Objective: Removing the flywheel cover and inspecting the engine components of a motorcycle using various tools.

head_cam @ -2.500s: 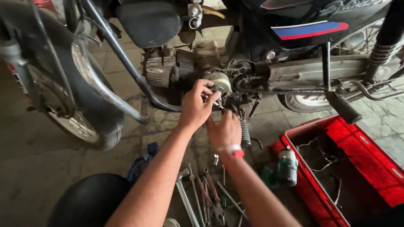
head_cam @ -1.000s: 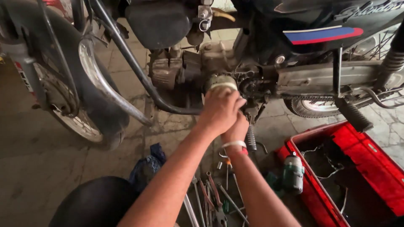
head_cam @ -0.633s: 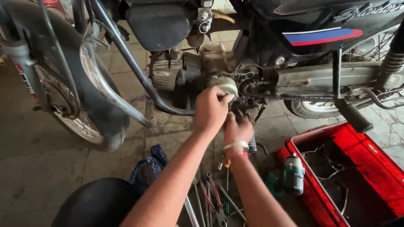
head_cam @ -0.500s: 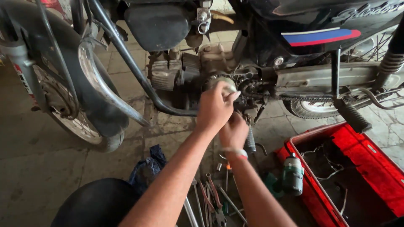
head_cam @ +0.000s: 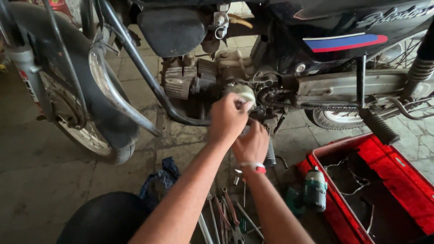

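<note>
Frame tube (head_cam: 149,81) blocks left; footpeg (head_cam: 379,129) right; bare floor (head_cam: 54,171) lower left.

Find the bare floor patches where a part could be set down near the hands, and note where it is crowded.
Bare floor lies left of the front wheel, and beside the red crate towards the rear tyre. Crowded: the tools beneath both forearms.

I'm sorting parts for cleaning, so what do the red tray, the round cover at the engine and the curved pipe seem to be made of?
Red tray: seemingly moulded plastic, with a uniform colour, dull sheen and grime.
Round cover under the left hand: pale and smooth, probably cast metal, though plastic is possible.
Curved pipe: bright, mirror-like metal, likely chrome-plated.
</note>
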